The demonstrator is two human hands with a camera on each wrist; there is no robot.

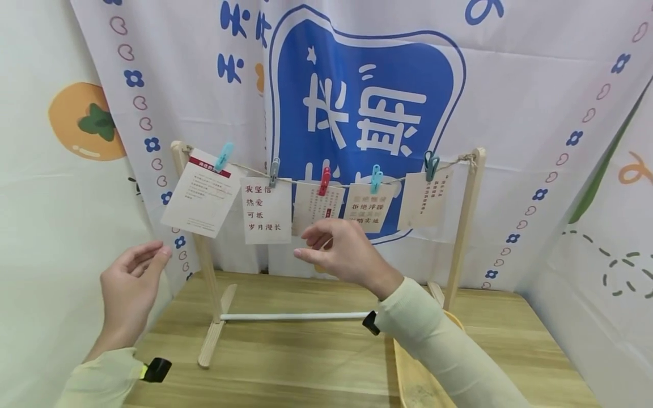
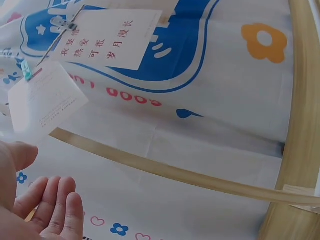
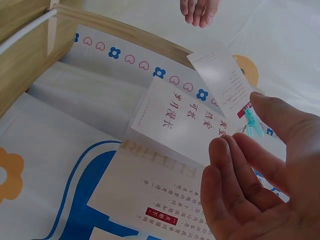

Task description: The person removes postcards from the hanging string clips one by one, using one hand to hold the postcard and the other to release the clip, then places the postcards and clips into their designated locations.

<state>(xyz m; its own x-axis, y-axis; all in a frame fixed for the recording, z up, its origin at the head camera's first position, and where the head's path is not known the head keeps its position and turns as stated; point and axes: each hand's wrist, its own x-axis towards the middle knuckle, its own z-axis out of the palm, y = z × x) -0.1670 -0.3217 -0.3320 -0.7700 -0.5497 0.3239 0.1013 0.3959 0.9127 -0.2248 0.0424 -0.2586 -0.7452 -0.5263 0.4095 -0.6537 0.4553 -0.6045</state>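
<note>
Several printed cards hang by clothespins from a twine line [image 1: 251, 170] between two wooden posts. My left hand [image 1: 131, 286] hovers at lower left, fingers loosely bent and holding nothing. Nearest it hangs a tilted card with a red header [image 1: 200, 195], under a light blue clothespin [image 1: 224, 156]. My right hand [image 1: 349, 252] is raised before the middle card [image 1: 306, 211], partly covering it; its fingers are relaxed with nothing between them. A red clothespin [image 1: 325, 180] grips that middle card. To its left, a white card [image 1: 266, 218] hangs from a grey clothespin [image 1: 274, 171].
Further right hang a card on a blue clothespin [image 1: 376, 179] and one on a dark teal clothespin [image 1: 431, 165]. A white rod [image 1: 296, 317] joins the feet of the stand on the wooden table [image 1: 285, 374]. A yellow tray [image 1: 415, 379] lies under my right forearm. Printed cloth hangs behind.
</note>
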